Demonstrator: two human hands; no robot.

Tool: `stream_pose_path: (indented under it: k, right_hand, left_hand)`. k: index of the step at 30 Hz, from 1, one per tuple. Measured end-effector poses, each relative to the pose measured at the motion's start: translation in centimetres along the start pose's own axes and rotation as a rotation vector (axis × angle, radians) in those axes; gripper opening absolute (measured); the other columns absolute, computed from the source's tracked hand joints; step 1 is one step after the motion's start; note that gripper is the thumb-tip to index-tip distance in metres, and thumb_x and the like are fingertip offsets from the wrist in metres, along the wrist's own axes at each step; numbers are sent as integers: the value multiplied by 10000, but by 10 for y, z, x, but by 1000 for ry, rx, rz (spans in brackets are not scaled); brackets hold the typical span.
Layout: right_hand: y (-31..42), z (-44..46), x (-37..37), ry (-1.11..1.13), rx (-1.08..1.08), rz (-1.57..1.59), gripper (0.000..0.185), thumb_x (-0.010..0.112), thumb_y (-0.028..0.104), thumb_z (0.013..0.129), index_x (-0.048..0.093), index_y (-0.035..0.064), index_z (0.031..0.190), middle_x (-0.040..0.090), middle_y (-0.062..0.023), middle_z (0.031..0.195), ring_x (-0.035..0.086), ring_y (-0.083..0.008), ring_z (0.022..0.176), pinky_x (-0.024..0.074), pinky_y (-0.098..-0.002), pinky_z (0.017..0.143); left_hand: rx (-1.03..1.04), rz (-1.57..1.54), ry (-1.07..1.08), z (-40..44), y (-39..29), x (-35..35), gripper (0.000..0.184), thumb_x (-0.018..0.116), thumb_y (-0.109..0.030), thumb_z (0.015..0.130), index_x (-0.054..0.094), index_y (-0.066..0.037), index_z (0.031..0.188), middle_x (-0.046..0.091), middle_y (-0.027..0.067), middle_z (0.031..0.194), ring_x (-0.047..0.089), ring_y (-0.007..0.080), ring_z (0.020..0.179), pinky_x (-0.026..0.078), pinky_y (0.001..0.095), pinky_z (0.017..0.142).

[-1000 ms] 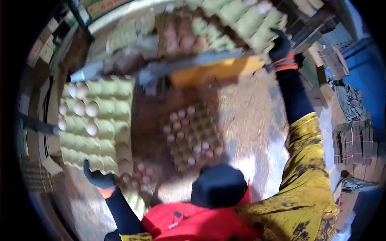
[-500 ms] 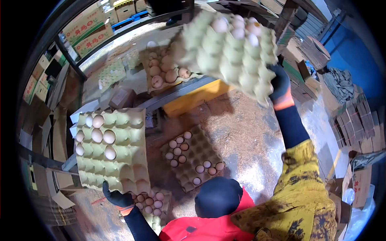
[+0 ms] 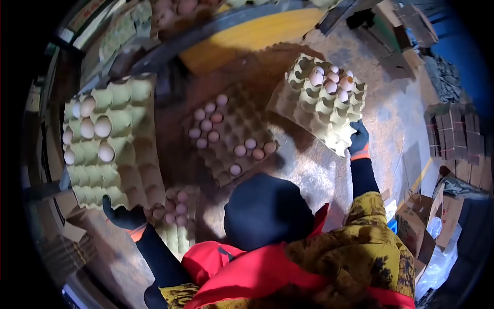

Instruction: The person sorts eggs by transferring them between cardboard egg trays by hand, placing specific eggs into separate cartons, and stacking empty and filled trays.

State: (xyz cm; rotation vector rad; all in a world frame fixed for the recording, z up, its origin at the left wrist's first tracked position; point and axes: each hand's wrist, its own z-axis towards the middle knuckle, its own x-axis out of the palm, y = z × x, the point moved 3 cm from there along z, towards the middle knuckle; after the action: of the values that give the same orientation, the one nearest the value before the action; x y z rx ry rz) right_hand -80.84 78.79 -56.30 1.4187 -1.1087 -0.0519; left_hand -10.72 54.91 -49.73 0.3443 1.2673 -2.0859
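Note:
My left hand (image 3: pixel 122 213), in a dark glove with an orange cuff, is closed on the lower edge of a pale egg tray (image 3: pixel 139 135). Several eggs (image 3: pixel 87 129) sit in its upper left cups; the other visible cups are bare. At the right, my right hand (image 3: pixel 359 138), gloved alike, grips the near right edge of a second egg tray (image 3: pixel 315 116). That tray tilts and carries a cluster of eggs (image 3: pixel 331 82), one with an orange-yellow patch on it. Lower down, between my hands, lies a third egg tray (image 3: pixel 237 122) with eggs in two groups.
Another part-filled egg tray (image 3: pixel 177 238) is low at the left. A yellow beam (image 3: pixel 252 36) crosses the top, with more eggs (image 3: pixel 172 11) beyond it. Cardboard boxes (image 3: pixel 419 216), clear plastic (image 3: pixel 440 262) and stacked flat cardboard (image 3: pixel 458 131) line the right side.
My right hand has lowered its egg tray from the top of the view, bringing it nearer. The camera view has tilted downward. My left hand keeps its hold on the left tray.

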Motion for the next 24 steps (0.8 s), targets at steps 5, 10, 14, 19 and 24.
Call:
stream_pose_path:
  k: [5,10,14,19,24]
  right_hand:
    - [-92,57,-118,-142,-1,-395,373,566,-87,802,620,63,1139,639,-127,1118,612,-269,1047,490,-377,933]
    - [-96,29,-64,-531,-389,-1426,632,746,101,800,466,23,1361,568,-179,1264,590,-300,1068,491,-384,921]
    - [-116,-27,116,283,149,-1157,431,691,168,845,603,114,1264,628,-128,1154,619,-292,972,498,-382,887]
    - [-182,-31,139,801,-392,-1780,442,612,202,828,598,175,1268,578,-118,1204,525,-341,1128,449,-436,963]
    - [-178,-19,144,860,-455,-1694,450,663,298,791,612,165,1218,581,-104,1138,533,-334,1089,466,-405,930]
  left_hand:
    - [28,78,31,0,7,-5,747,662,45,695,414,-26,1396,572,138,1236,594,230,1024,523,351,872]
    - [-74,-57,61,-5,-13,-8,760,722,14,683,414,-13,1378,542,185,1299,587,273,1073,517,396,929]
    - [-73,-61,100,-19,-20,-7,717,796,-67,710,443,10,1329,518,198,1314,566,278,1123,486,422,979]
    - [-798,-715,50,-85,44,-11,384,544,-274,935,558,-113,1283,538,162,1345,510,356,1212,423,536,1024]
    - [-1187,-1256,61,-110,24,17,478,535,-343,919,555,-24,1275,596,140,1274,525,306,1206,392,477,1065]
